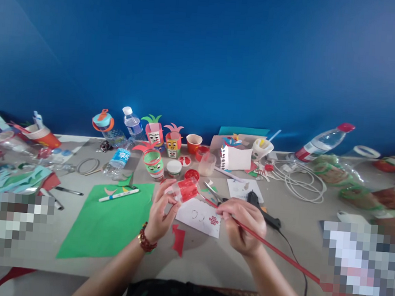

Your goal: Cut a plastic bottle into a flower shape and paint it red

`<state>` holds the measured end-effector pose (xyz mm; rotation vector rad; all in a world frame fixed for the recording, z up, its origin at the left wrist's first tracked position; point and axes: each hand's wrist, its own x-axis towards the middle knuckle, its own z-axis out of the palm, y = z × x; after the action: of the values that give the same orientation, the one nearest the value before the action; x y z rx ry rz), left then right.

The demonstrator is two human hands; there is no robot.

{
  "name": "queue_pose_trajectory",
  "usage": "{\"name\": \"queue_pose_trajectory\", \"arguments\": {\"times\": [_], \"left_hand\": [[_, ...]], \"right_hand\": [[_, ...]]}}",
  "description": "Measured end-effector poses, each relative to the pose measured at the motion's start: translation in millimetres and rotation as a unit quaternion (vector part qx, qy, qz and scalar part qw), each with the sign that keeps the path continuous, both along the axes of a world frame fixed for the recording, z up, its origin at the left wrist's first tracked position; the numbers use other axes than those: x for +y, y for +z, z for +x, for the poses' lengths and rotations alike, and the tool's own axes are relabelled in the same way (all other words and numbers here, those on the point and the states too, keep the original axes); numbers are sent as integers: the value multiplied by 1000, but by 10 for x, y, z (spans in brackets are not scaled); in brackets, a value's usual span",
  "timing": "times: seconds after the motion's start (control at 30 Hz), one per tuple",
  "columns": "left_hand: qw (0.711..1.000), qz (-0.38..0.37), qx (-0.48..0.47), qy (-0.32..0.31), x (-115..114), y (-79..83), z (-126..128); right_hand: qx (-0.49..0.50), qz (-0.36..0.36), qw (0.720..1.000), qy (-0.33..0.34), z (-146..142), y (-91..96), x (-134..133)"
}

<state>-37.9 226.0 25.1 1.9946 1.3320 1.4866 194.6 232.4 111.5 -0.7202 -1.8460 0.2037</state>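
Note:
My left hand [162, 211], with a beaded bracelet at the wrist, grips a clear plastic cup [186, 189] tilted on its side. Red paint covers part of the cup. In my right hand [244, 222] is a long red-handled paintbrush [278, 248], its tip at the cup's wall. Below the cup lies a white paper [200, 221] with a red knot-shaped mark and pencilled curves. A red paper scrap [178, 240] sits nearer to me. Just beyond the cup stands an open pot of red paint [191, 175], with scissors [213, 190] to its right.
Green paper [105, 227] with a marker [119, 195] on it lies left. Behind stand decorated paper cups [153, 163], a white jar [174, 167] and bottles [133, 124]. On the right are a black glue gun [267, 217] with its cord, a coiled white cable [297, 181] and a tilted bottle [324, 142].

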Motion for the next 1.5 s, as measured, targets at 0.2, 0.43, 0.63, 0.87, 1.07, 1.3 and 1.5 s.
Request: {"name": "queue_pose_trajectory", "arguments": {"times": [0.2,0.43,0.63,0.87,1.07,1.3,1.5], "left_hand": [[1000,13,5,-10,-2,2,-6],[999,17,-19,-47,-28,-24,16],[994,79,13,-77,-51,-49,15],[972,169,136,-87,-72,2,-16],[960,202,169,-93,-68,6,-10],[987,78,114,-87,-70,7,-13],[992,-61,-84,-75,13,-11,-22]], "right_hand": [[98,-38,994,-10,61,-120,-54],[203,-214,955,-24,-32,-278,37],[146,-316,937,-42,-85,-308,143],[152,-403,902,0,-74,-270,198],[244,-475,844,39,-86,-295,212],[261,-361,895,8,-70,-387,166],[184,-226,957,-4,-84,-497,78]]}}
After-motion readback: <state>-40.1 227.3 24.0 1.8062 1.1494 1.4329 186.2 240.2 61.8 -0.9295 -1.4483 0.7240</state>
